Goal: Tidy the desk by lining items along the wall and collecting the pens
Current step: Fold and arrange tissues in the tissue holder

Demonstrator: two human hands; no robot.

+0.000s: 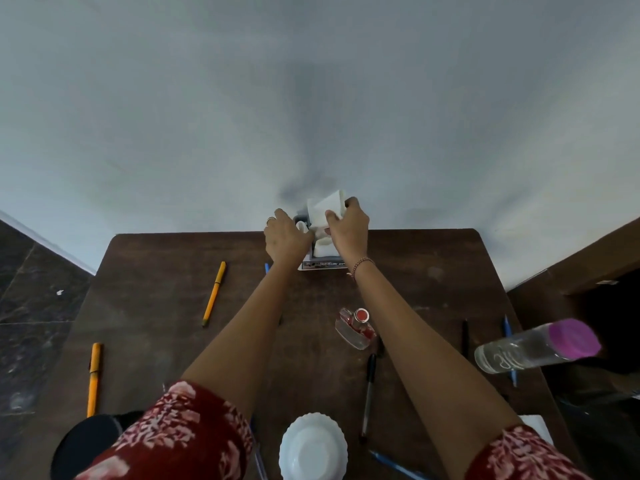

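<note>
A box with white tissue (pixel 323 252) stands at the desk's far edge against the wall. My right hand (pixel 348 226) grips a white sheet of tissue (pixel 325 211) sticking up out of it. My left hand (pixel 285 235) holds the box's left side, fingers curled over it. Two orange pens (pixel 214 292) (pixel 94 377) lie on the left of the desk. A black pen (pixel 369 393) lies near the front, and blue pens (pixel 509 348) (pixel 394 464) lie at the right and front.
A small clear bottle with a red cap (pixel 356 327) lies mid-desk. A clear bottle with a purple cap (pixel 533 346) stands at the right. A white scalloped bowl (pixel 313 448) and a black round object (pixel 86 445) sit at the front edge. Dark floor lies to the left.
</note>
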